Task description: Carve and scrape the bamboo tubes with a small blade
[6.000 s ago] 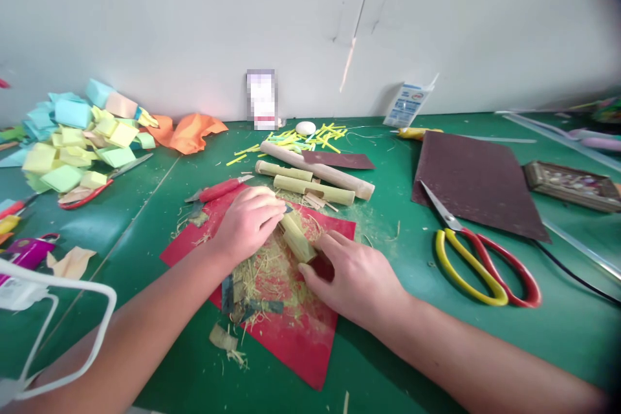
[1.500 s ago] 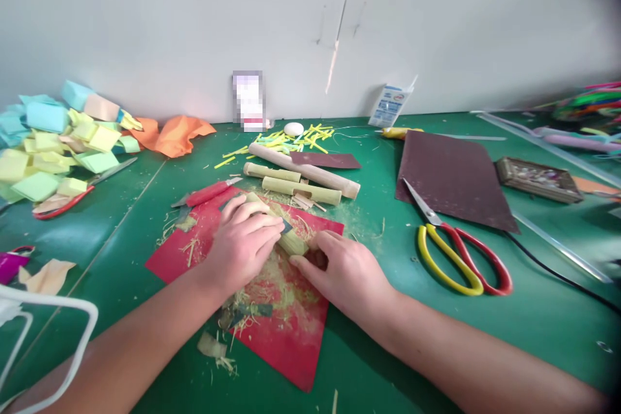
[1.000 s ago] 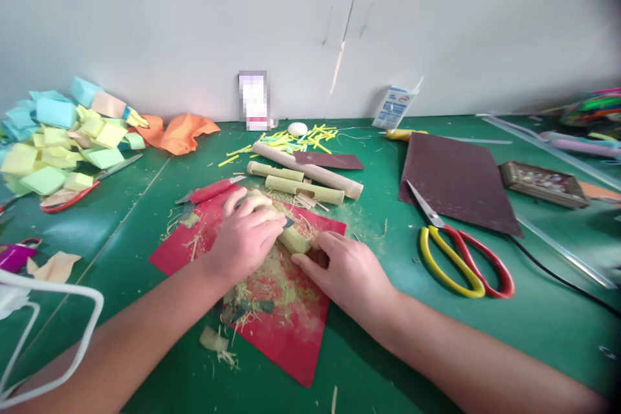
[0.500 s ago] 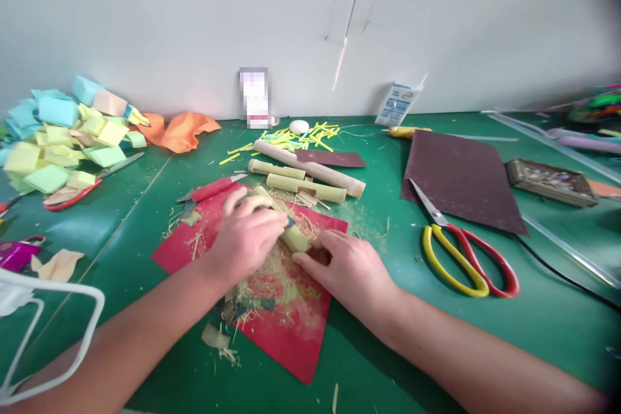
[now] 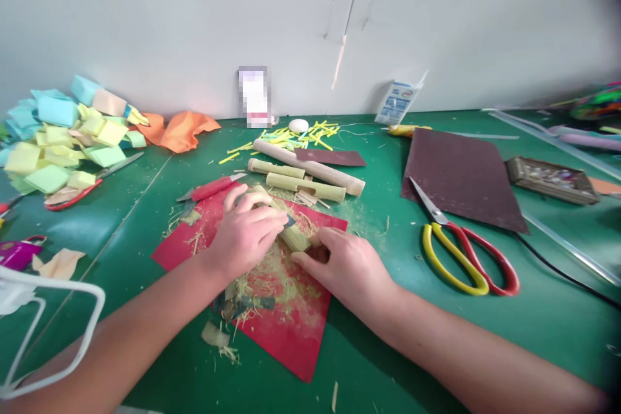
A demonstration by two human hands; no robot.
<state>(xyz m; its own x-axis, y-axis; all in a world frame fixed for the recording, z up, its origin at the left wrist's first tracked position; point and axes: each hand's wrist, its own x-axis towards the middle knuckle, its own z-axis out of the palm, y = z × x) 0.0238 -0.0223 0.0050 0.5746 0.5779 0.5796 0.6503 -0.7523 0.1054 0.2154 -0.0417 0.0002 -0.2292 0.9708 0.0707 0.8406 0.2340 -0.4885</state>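
Note:
A pale green bamboo piece (image 5: 294, 238) lies slanted over a red sheet (image 5: 295, 343) strewn with shavings and dust. My left hand (image 5: 250, 229) is closed over its upper part, with a small dark scrap (image 5: 290, 221) between the fingertips and the bamboo. At the lower end, my right hand (image 5: 352, 265) grips the same piece between thumb and fingers. Just behind are two cut bamboo pieces (image 5: 306, 187) and a longer pale stick (image 5: 310, 167). A red-handled knife (image 5: 213, 188) rests at the sheet's upper left edge.
Red-and-yellow scissors (image 5: 460, 252) overlap a dark brown sheet (image 5: 456, 174) at right, beside a small ornate tray (image 5: 553, 179). Folded paper pieces (image 5: 63, 142) and orange paper (image 5: 179, 130) are at left. A white frame (image 5: 92, 330) stands at lower left; a phone-like object (image 5: 255, 97) leans behind.

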